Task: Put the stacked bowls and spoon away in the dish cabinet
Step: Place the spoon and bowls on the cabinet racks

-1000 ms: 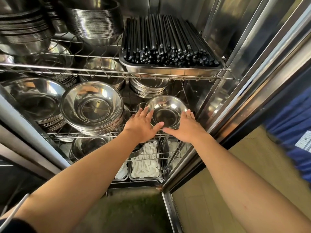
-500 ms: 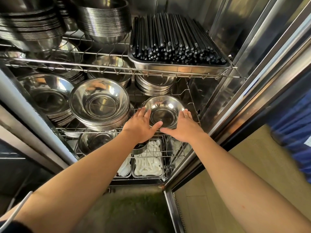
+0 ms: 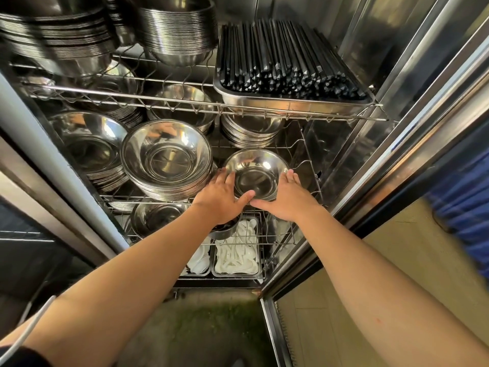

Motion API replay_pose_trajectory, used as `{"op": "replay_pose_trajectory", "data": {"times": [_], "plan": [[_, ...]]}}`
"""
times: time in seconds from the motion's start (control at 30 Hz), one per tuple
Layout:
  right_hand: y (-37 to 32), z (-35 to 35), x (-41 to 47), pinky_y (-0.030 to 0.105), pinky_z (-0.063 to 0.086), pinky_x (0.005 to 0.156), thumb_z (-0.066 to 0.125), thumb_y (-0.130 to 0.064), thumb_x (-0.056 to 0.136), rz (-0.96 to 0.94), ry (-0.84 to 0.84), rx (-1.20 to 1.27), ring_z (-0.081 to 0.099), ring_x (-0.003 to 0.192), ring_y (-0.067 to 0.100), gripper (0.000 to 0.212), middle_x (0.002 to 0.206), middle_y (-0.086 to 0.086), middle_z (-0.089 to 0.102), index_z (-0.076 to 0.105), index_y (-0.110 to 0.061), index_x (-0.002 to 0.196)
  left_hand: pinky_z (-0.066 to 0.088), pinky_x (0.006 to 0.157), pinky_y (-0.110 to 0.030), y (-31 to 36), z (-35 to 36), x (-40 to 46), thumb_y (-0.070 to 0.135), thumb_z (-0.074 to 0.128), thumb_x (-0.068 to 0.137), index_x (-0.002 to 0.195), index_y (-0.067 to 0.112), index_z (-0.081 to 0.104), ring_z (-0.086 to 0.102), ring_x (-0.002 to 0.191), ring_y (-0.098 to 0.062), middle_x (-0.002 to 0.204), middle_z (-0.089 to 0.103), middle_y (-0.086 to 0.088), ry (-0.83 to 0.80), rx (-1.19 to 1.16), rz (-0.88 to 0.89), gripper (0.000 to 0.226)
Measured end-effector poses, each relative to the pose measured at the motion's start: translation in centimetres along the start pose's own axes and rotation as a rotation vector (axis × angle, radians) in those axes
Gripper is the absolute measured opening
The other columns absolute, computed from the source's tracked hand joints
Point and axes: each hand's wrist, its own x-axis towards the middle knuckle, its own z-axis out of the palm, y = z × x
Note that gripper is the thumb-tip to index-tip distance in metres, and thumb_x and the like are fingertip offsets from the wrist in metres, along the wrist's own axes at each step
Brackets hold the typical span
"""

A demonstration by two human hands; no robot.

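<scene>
A small stack of shiny steel bowls [image 3: 256, 170] sits at the right of the middle wire shelf [image 3: 309, 165] inside the open steel dish cabinet. My left hand [image 3: 221, 197] cups the stack's left side and my right hand [image 3: 287, 198] cups its right side, thumbs meeting at the near rim. Both hands grip the stack. No spoon shows in the top bowl or in either hand.
A bigger bowl stack [image 3: 166, 160] stands just left, touching distance from my left hand. More bowl stacks [image 3: 90, 149] fill the left and rear. A tray of black chopsticks [image 3: 285, 59] sits on the upper shelf. White spoons in trays [image 3: 236, 258] lie on the bottom shelf. The cabinet door frame [image 3: 412, 144] is at right.
Both hands and the bowl stack between them have moved slightly deeper onto the middle shelf. The camera has shifted a little, so the cabinet sits more to the right in view.
</scene>
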Motion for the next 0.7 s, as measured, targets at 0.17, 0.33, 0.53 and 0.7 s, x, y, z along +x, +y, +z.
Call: {"op": "replay_pose_trajectory", "data": {"times": [0.17,0.33,0.53,0.7], "plan": [[-0.1,0.0,0.1,0.048,0.014,0.123,0.046,-0.098,0.061,-0.006,-0.002,-0.002,-0.009,0.155,0.028,0.146,0.169,0.015,-0.01,-0.006,-0.003,0.16,0.022,0.115,-0.046,0.0,0.0,-0.2,0.08,0.012,0.086,0.157,0.01,0.003,0.017,0.148,-0.032,0.164,0.008,-0.015,0.011,-0.012,-0.005,0.1],[-0.1,0.1,0.2,0.048,0.015,0.123,0.043,-0.099,0.06,-0.018,0.008,-0.012,-0.008,0.155,0.028,0.147,0.169,0.015,-0.009,-0.005,-0.003,0.16,0.024,0.114,-0.046,-0.1,0.1,-0.3,0.08,0.013,0.086,0.157,0.009,0.003,0.018,0.147,-0.032,0.164,0.007,-0.015,0.015,-0.011,-0.011,0.101],[-0.1,0.3,0.3,0.05,0.014,0.122,0.037,-0.102,0.059,-0.03,0.016,-0.015,-0.009,0.155,0.027,0.145,0.168,0.014,-0.011,-0.003,-0.006,0.161,0.027,0.112,-0.047,-0.1,-0.2,-0.5,0.079,0.014,0.087,0.157,0.012,0.005,0.022,0.146,-0.034,0.164,0.007,-0.014,0.009,-0.023,-0.027,0.098],[0.3,0.4,0.1,0.055,0.017,0.12,0.039,-0.094,0.073,-0.042,0.033,0.011,-0.007,0.155,0.028,0.123,0.169,0.009,-0.008,0.003,-0.018,0.162,0.036,0.107,-0.05,-0.2,-0.7,-1.0,0.075,0.028,0.089,0.156,0.016,0.016,0.029,0.143,-0.033,0.163,0.015,-0.009,0.042,-0.022,-0.006,0.09]]}}
